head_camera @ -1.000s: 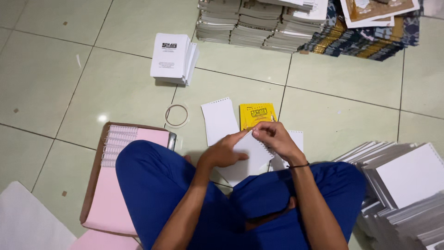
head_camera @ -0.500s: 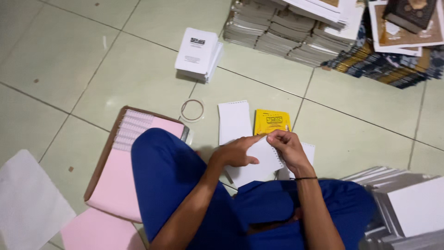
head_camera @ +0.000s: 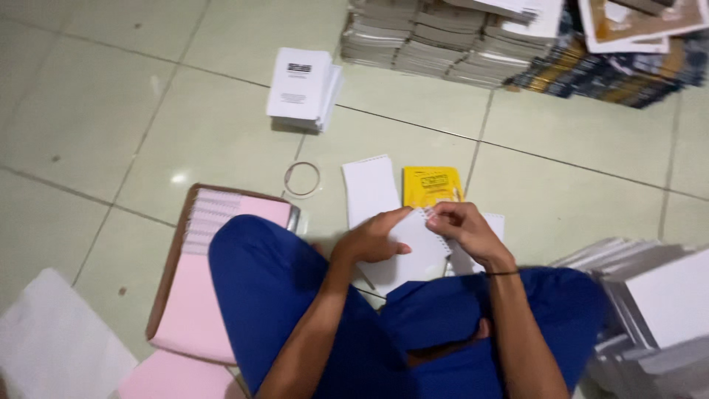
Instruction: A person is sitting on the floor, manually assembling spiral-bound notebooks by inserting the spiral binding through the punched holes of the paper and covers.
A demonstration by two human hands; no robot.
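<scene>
White spiral-bound booklet sits between both hands, low over the pale green tiled floor, just in front of the person's knees in blue trousers. The left hand lies flat across the booklet's left part, fingers together and pressing on the cover. The right hand is pinched shut on the booklet's wire-bound top edge, fingertips curled over the coil; a thin dark band circles that wrist.

Just beyond the booklet lie a plain white sheet and, beside it to the right, a yellow printed cover, partly hidden by the right hand. A little farther left rests a thin clear ring. Beyond that stands a small stack of white printed booklets. Along the far edge run tall piles of grey and dark printed books. To the person's left, a brown cardboard tray holds pink sheets with a strip of white comb bindings, its right side covered by the left knee. At right, slanting stacks of white and grey sheets crowd against the right leg.
</scene>
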